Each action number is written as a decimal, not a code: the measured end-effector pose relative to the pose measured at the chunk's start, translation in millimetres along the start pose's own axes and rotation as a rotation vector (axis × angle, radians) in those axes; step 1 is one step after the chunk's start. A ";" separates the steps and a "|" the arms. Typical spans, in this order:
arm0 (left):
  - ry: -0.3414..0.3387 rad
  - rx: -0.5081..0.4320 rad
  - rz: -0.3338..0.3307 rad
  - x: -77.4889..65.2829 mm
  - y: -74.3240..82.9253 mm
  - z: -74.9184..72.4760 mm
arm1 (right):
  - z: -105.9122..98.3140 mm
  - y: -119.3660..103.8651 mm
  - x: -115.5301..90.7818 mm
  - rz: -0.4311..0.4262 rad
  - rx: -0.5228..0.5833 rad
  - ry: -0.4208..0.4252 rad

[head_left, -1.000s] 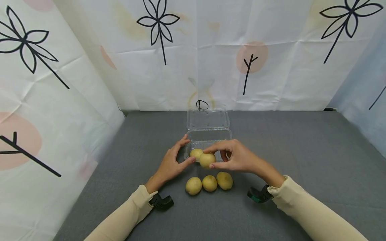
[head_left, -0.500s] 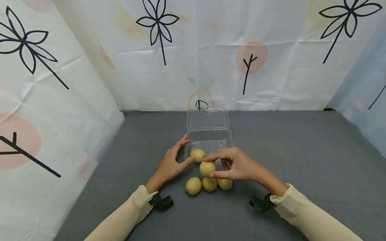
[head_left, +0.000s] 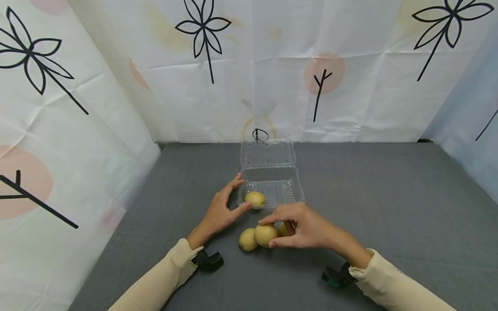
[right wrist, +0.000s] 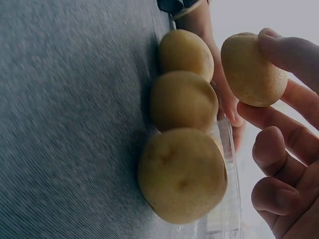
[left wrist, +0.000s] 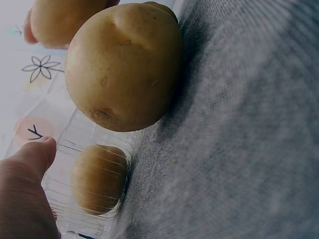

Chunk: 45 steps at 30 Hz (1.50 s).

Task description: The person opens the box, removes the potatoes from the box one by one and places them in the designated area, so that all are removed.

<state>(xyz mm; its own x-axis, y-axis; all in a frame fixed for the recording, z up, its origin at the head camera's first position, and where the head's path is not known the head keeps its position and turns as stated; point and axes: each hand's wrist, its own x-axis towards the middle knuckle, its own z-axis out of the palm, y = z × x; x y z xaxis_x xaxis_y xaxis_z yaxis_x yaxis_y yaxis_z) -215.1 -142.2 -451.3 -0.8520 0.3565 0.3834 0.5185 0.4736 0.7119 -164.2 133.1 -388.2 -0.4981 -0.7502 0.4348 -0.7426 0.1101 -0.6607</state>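
Observation:
Between the thumb and fingers of my right hand (head_left: 309,228) is a potato (head_left: 266,236), raised above the table. Below it stands a row of three potatoes; the left one (head_left: 247,240) and part of the right one (head_left: 284,230) show in the head view, while the middle potato (right wrist: 183,101) is visible in the right wrist view. A clear plastic clamshell box (head_left: 285,196) lies open behind the row, one potato (head_left: 255,198) in its front left corner. My left hand (head_left: 219,214) rests at that corner, fingers along the left side, thumb (left wrist: 37,157) at the front.
The box's clear lid (head_left: 268,153) tilts up at the back, near the printed curtain (head_left: 350,112). Grey cloth (head_left: 369,194) covers the table. A second curtain (head_left: 97,151) hangs along the left side.
My right hand has carried its potato from the front of the box toward me, over the row. The left hand has stayed in place.

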 end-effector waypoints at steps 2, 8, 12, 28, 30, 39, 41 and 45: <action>0.000 0.000 0.001 -0.1 -0.4 0.2 | 2.2 -1.6 -0.9 -0.014 -0.011 -0.008; 0.006 -0.002 0.002 -0.1 -1.0 0.4 | 8.3 -4.5 -4.4 -0.032 0.002 -0.020; 0.004 -0.001 0.006 -0.2 -1.1 0.4 | 11.8 -5.2 -7.3 -0.060 -0.001 -0.025; -0.006 -0.006 -0.005 -0.4 0.4 -0.3 | 21.2 -8.5 -14.4 -0.032 -0.240 -0.092; -0.006 -0.005 -0.005 -0.4 0.6 -0.3 | 22.2 -9.9 -14.8 -0.044 -0.290 -0.099; -0.006 -0.001 -0.004 0.7 -0.9 0.7 | 25.6 -10.9 -14.7 -0.077 -0.380 -0.121; -0.006 -0.002 -0.005 0.8 -1.0 0.6 | 26.1 -10.2 -14.5 -0.087 -0.391 -0.123; -0.008 -0.007 -0.009 0.3 -0.7 0.2 | 27.0 -9.8 -13.8 -0.108 -0.396 -0.132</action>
<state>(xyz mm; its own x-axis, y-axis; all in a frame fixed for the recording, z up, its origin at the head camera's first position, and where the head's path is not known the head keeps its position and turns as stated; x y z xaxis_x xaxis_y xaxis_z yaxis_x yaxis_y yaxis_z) -215.7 -142.2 -451.9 -0.8558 0.3587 0.3726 0.5106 0.4707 0.7195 -137.9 124.8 -404.2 -0.3658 -0.8454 0.3891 -0.9145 0.2490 -0.3188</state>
